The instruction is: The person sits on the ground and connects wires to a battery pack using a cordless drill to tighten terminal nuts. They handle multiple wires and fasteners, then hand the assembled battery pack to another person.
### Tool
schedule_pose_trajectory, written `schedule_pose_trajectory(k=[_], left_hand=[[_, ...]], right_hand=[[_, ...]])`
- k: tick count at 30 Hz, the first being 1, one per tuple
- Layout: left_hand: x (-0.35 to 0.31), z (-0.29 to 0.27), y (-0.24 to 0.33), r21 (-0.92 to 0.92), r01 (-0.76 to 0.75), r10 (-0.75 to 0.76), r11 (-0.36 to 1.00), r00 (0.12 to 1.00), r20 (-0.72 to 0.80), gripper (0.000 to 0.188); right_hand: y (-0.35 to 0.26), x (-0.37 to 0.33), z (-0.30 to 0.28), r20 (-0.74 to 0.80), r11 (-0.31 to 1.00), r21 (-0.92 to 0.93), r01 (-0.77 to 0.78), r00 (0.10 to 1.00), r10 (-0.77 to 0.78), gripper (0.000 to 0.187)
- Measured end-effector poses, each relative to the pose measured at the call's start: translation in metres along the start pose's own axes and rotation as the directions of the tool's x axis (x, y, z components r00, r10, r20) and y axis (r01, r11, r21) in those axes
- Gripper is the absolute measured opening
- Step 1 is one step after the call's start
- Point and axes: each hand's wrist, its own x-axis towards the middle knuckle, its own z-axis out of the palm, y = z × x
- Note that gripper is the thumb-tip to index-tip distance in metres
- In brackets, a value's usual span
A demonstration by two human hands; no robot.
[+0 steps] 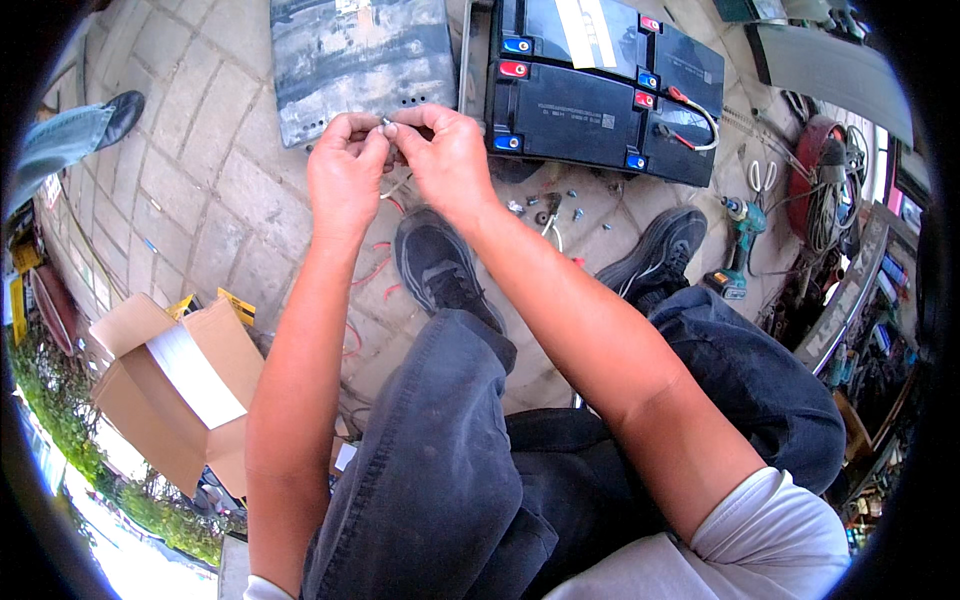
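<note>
My left hand (pixel 346 178) and my right hand (pixel 442 165) meet fingertip to fingertip in front of my shoes. Between the pinched fingers sits a small metal piece (pixel 386 121), too tiny to name. Just beyond them lies a scuffed dark metal cover (pixel 362 62) with small holes along its near edge. To the right stands a group of black batteries (pixel 570 112) with red and blue terminals. A short cable (pixel 716 132) loops over their right side. Small screws (pixel 578 213) and metal bits are scattered on the paving below the batteries.
A green cordless drill (pixel 740 240) stands by my right shoe, near white-handled scissors (pixel 762 178) and coiled cables (pixel 835 200). Red wire scraps (pixel 375 270) lie left of my left shoe. An opened cardboard box (pixel 170 400) is at left. Another person's shoe (pixel 122 118) shows far left.
</note>
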Motion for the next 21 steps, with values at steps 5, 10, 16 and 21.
schedule_pose_trajectory(k=[5, 10, 16, 21], left_hand=[[0.002, -0.003, -0.009, 0.046, -0.059, 0.060, 0.997, 0.998, -0.010, 0.015], [-0.001, -0.003, -0.016, 0.196, -0.130, 0.145, 0.972, 0.987, -0.064, 0.022], [-0.001, -0.011, -0.017, 0.306, -0.244, 0.271, 0.920, 0.962, -0.046, 0.021], [-0.006, -0.008, -0.012, 0.037, -0.035, 0.038, 0.999, 0.997, -0.062, 0.024]], right_hand=[[0.002, 0.007, -0.002, 0.045, 1.000, -0.023, -0.012, 0.999, 0.013, 0.015], [-0.006, 0.015, -0.009, 0.171, 0.991, -0.026, -0.129, 0.976, 0.132, 0.013], [-0.011, 0.022, -0.011, 0.236, 0.958, 0.069, -0.278, 0.938, 0.255, 0.013], [-0.016, 0.031, -0.015, 0.319, 0.936, -0.348, 0.051, 0.945, 0.067, 0.013]])
